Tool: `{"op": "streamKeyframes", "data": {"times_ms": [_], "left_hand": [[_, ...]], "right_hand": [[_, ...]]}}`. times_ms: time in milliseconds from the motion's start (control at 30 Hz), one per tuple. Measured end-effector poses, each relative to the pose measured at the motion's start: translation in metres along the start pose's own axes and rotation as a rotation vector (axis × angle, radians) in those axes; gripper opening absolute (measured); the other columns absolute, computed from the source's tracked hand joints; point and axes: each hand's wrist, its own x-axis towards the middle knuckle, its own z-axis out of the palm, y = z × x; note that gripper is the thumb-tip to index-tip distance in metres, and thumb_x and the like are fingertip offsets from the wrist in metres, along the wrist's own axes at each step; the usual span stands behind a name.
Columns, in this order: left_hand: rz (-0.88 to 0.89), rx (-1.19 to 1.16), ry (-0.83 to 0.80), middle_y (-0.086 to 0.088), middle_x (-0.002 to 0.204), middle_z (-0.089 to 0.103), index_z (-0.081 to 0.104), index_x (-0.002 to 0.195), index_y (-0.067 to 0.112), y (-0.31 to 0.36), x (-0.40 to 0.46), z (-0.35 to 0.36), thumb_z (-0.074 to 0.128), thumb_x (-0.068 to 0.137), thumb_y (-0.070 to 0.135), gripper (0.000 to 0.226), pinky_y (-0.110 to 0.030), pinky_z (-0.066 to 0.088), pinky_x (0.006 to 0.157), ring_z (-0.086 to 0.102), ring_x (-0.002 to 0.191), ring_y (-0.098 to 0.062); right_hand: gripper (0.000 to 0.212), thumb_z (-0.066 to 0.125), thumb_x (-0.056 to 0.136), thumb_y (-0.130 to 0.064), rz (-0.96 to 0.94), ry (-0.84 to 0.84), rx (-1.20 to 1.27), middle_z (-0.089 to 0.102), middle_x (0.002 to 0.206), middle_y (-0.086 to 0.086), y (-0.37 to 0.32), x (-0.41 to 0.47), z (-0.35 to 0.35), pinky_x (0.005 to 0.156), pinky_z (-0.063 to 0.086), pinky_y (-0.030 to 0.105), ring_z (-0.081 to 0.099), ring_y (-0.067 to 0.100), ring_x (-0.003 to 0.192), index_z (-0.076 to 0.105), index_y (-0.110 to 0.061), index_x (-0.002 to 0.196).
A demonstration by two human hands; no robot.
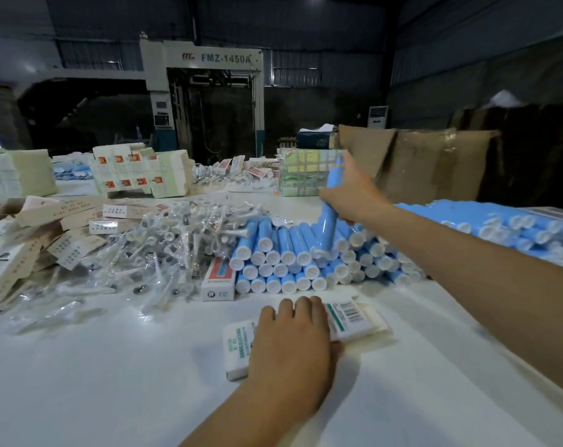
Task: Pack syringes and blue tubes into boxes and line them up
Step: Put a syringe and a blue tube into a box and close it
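Above tube pile: right hand (pixel 354 191) grips blue tube (pixel 328 221) | left hand (pixel 293 343) flat on box (pixel 348 317)

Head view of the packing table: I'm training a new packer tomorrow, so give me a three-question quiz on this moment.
1. True or false: the right hand grips a blue tube lifted at a tilt above the stacked blue tubes.
2. What does the left hand rest on?
A. bagged syringes
B. a white box
C. bare table
3. Fill in: the pile of bagged syringes lies to the ___ of the tube stack.

Key: 1 true; 2 B, the white box lying flat on the table; 3 left.
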Motion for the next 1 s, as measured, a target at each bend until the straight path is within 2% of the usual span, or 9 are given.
{"op": "streamKeyframes", "data": {"times_ms": [100,200,333,467,600,667,733,867,1000], "left_hand": [[-0.030,0.017,0.030,-0.003,0.135,0.039,0.020,0.142,0.015,-0.003,0.001,0.002,0.027,0.095,0.057,0.063,-0.038,0.029,0.093,0.039,0.117,-0.024],[-0.066,0.006,0.066,0.000,0.140,0.036,0.017,0.143,0.018,-0.003,0.004,0.004,0.018,0.095,0.060,0.064,-0.035,0.030,0.095,0.038,0.121,-0.021],[-0.093,0.020,0.084,0.002,0.139,0.038,0.017,0.142,0.020,0.001,0.003,0.005,0.017,0.093,0.063,0.065,-0.034,0.031,0.096,0.039,0.121,-0.019],[-0.101,0.054,0.101,0.002,0.138,0.038,0.017,0.144,0.019,0.002,-0.001,0.003,0.019,0.094,0.062,0.066,-0.033,0.032,0.095,0.039,0.121,-0.019],[-0.116,0.047,0.117,0.003,0.137,0.038,0.016,0.144,0.019,0.001,-0.003,0.000,0.017,0.093,0.064,0.069,-0.033,0.031,0.094,0.039,0.120,-0.019],[-0.113,0.042,0.113,0.002,0.136,0.038,0.016,0.144,0.018,0.001,-0.003,0.000,0.017,0.093,0.064,0.069,-0.033,0.031,0.094,0.038,0.120,-0.020],[-0.111,0.033,0.109,0.001,0.136,0.038,0.017,0.144,0.017,0.000,-0.003,0.000,0.018,0.093,0.063,0.068,-0.034,0.031,0.094,0.039,0.120,-0.020],[-0.108,0.002,0.095,-0.001,0.137,0.038,0.017,0.145,0.016,-0.002,-0.004,-0.003,0.020,0.095,0.061,0.067,-0.035,0.031,0.095,0.038,0.119,-0.022],[-0.059,-0.023,0.020,-0.004,0.135,0.039,0.020,0.142,0.015,0.003,-0.005,-0.004,0.034,0.096,0.056,0.063,-0.038,0.030,0.096,0.038,0.117,-0.024]], "right_hand": [[0.069,0.061,0.087,-0.013,0.028,0.226,0.401,0.055,0.102,0.014,0.034,-0.047,-0.039,0.034,0.040,0.021,0.053,0.014,0.040,0.024,-0.032,0.143],[0.058,0.061,0.088,-0.012,0.170,0.430,0.662,0.058,0.077,0.016,0.079,-0.098,-0.051,0.033,0.041,0.023,0.048,0.014,0.032,0.031,-0.032,0.133],[0.062,0.061,0.089,-0.011,0.338,0.467,0.818,0.061,0.075,0.013,0.107,-0.128,-0.032,0.035,0.045,0.026,0.054,0.017,0.034,0.026,-0.030,0.136],[0.055,0.065,0.087,-0.013,0.322,0.383,0.850,0.064,0.068,0.008,0.100,-0.137,-0.015,0.037,0.045,0.027,0.056,0.017,0.039,0.030,-0.034,0.123],[0.007,0.063,0.090,-0.021,0.338,0.223,0.755,0.061,0.060,0.001,0.100,-0.150,-0.004,0.034,0.032,0.021,0.044,0.010,0.037,0.057,-0.021,0.093],[0.023,0.059,0.092,-0.028,0.335,0.171,0.681,0.057,0.057,-0.004,0.103,-0.152,-0.002,0.035,0.027,0.020,0.036,0.009,0.037,0.064,-0.015,0.074],[0.033,0.058,0.093,-0.031,0.363,0.181,0.689,0.056,0.056,-0.006,0.103,-0.151,-0.003,0.035,0.027,0.019,0.035,0.009,0.038,0.065,-0.010,0.069],[0.028,0.056,0.094,-0.022,0.416,0.200,0.723,0.055,0.065,0.002,0.101,-0.150,-0.006,0.033,0.025,0.018,0.035,0.007,0.037,0.066,-0.006,0.073],[0.024,0.054,0.091,-0.011,0.249,0.192,0.612,0.056,0.062,0.001,0.081,-0.136,-0.011,0.036,0.026,0.018,0.036,0.005,0.038,0.066,-0.010,0.070]]}}
